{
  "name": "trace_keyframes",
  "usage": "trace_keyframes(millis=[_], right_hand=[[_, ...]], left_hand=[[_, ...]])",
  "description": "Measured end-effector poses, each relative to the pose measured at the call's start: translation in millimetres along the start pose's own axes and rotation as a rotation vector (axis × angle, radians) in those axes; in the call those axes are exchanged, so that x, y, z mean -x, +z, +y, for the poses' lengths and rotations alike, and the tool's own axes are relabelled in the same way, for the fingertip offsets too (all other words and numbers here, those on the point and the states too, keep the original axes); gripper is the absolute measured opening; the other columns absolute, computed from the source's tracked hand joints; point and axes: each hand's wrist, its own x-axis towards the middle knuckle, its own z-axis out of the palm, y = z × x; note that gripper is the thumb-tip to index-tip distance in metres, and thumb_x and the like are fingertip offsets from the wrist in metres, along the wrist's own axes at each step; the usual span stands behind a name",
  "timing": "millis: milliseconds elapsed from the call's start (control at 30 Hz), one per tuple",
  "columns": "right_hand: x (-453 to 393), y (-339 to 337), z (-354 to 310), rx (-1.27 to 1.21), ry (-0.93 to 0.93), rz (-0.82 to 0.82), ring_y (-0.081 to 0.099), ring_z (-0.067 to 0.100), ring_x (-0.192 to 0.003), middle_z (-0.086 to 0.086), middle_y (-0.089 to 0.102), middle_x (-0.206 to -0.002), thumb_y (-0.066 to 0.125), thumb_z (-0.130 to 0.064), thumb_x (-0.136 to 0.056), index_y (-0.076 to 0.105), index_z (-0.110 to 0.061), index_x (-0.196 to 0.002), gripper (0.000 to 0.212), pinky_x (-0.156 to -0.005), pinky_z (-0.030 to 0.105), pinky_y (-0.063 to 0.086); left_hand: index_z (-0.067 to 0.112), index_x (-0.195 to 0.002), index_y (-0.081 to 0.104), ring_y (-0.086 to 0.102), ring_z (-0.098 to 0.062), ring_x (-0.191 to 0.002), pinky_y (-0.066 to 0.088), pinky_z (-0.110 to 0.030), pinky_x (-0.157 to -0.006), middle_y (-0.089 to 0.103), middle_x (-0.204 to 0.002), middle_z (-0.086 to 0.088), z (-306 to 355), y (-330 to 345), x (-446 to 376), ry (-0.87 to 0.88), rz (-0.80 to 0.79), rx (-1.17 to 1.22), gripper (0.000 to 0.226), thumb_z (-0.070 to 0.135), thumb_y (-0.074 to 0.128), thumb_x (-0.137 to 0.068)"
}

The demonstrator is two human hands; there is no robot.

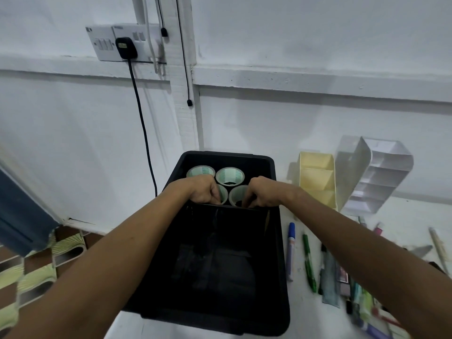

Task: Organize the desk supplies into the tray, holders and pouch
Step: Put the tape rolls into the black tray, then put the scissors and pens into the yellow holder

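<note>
Head view looks down on a black tray (281, 241) on a white desk, and everything here is placed against that tray. Left of it, a black cable (143, 123) drops down the wall from a plug. Over the tray's middle, the left hand (204, 189) curls its fingers on the far edge of a black pouch (227, 253) that lies flat inside the tray's near half; the forearm reaches in from the near left corner. Four tape rolls (230, 176) stand on end in the tray's far half, just beyond the pouch edge. The right hand (260, 190) mirrors the left, fingers bent down and pinching the same edge, its forearm crossing the tray's right rim.

The step in hand appears to be seating or opening the pouch inside the tray. The next move likely calls for pulling the edge apart or pressing it flat, then letting go to reach right.

Right of the tray lie loose pens and markers (308, 260), not yet sorted. Beyond them, by the wall, stand a yellow holder (316, 179) and a white holder (376, 174).
</note>
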Motion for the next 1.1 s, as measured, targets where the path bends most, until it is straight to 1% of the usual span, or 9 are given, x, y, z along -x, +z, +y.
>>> trace_keyframes(millis=[67, 167, 300, 400, 533, 667, 833, 1000, 1100], right_hand=[[-1, 1, 3, -0.049, 0.023, 0.049, 0.064, 0.011, -0.092, -0.001, 0.072, -0.101, 0.072, -0.015, -0.079, 0.073, -0.015, -0.100, 0.021, -0.089, 0.022, 0.049], [3, 3, 7, -0.127, 0.050, 0.142, 0.064, 0.008, -0.085, -0.001, 0.072, -0.096, 0.077, -0.021, -0.075, 0.074, -0.015, -0.097, 0.023, -0.085, 0.024, 0.051], [24, -1, 12, -0.268, 0.055, 0.324, 0.065, 0.005, -0.085, -0.003, 0.073, -0.097, 0.077, -0.019, -0.075, 0.074, -0.015, -0.098, 0.023, -0.082, 0.016, 0.049], [51, -10, 20, -0.315, 0.040, 0.443, 0.066, 0.004, -0.083, -0.002, 0.073, -0.095, 0.076, -0.016, -0.077, 0.074, -0.013, -0.098, 0.022, -0.081, 0.014, 0.049], [97, -14, 37, -0.330, 0.069, 0.507, 0.069, 0.008, -0.085, 0.001, 0.074, -0.094, 0.074, -0.014, -0.078, 0.074, -0.011, -0.097, 0.019, -0.084, 0.022, 0.053], [148, -12, 63, -0.300, 0.157, 0.479, 0.066, 0.004, -0.080, -0.002, 0.073, -0.095, 0.073, -0.016, -0.079, 0.074, -0.015, -0.097, 0.018, -0.079, 0.020, 0.052], [213, 3, 97, -0.292, 0.267, 0.414, 0.059, -0.005, -0.074, -0.008, 0.068, -0.089, 0.071, -0.018, -0.081, 0.072, -0.016, -0.101, 0.021, -0.069, 0.008, 0.041], [271, 27, 125, -0.322, 0.362, 0.337, 0.063, -0.002, -0.069, -0.005, 0.070, -0.086, 0.072, -0.016, -0.079, 0.073, -0.015, -0.096, 0.017, -0.067, 0.011, 0.048], [298, 44, 141, -0.283, 0.416, 0.293, 0.061, -0.004, -0.070, -0.007, 0.069, -0.084, 0.073, -0.017, -0.078, 0.073, -0.017, -0.096, 0.018, -0.063, 0.003, 0.044]], left_hand=[[0.016, -0.097, 0.078, 0.066, -0.011, -0.095, 0.050, -0.027, -0.093, 0.075, -0.097, 0.005, 1, 2, 1, -0.006, 0.023, 0.019, 0.014, 0.022, 0.070, -0.087], [0.018, -0.092, 0.079, 0.067, -0.010, -0.091, 0.051, -0.024, -0.087, 0.074, -0.090, 0.008, 3, 3, 2, -0.014, 0.096, 0.040, 0.011, 0.022, 0.071, -0.084], [0.027, -0.077, 0.076, 0.069, -0.013, -0.085, 0.056, -0.031, -0.084, 0.074, -0.081, 0.010, 19, -4, 5, -0.050, 0.245, 0.087, 0.005, 0.029, 0.072, -0.080], [0.025, -0.086, 0.077, 0.067, -0.009, -0.088, 0.054, -0.030, -0.086, 0.072, -0.084, 0.012, 51, -11, 8, -0.014, 0.367, 0.109, 0.009, 0.030, 0.071, -0.082], [0.017, -0.099, 0.076, 0.062, -0.011, -0.085, 0.046, -0.021, -0.077, 0.068, -0.090, 0.005, 112, -7, 9, 0.090, 0.436, 0.088, 0.018, 0.025, 0.069, -0.085], [0.019, -0.105, 0.073, 0.058, -0.009, -0.081, 0.042, -0.019, -0.073, 0.067, -0.095, 0.005, 165, 15, 2, 0.146, 0.389, 0.002, 0.024, 0.030, 0.067, -0.084], [0.017, -0.111, 0.069, 0.057, -0.005, -0.073, 0.047, -0.020, -0.072, 0.066, -0.100, 0.002, 213, 47, -3, 0.169, 0.272, 0.023, 0.027, 0.029, 0.068, -0.086], [0.015, -0.115, 0.068, 0.055, -0.010, -0.087, 0.042, -0.020, -0.077, 0.066, -0.110, -0.001, 251, 85, -8, 0.205, 0.169, -0.021, 0.031, 0.029, 0.066, -0.087], [0.015, -0.116, 0.067, 0.057, -0.010, -0.085, 0.043, -0.020, -0.075, 0.066, -0.109, -0.001, 275, 110, -13, 0.242, 0.121, -0.023, 0.033, 0.028, 0.068, -0.086]])
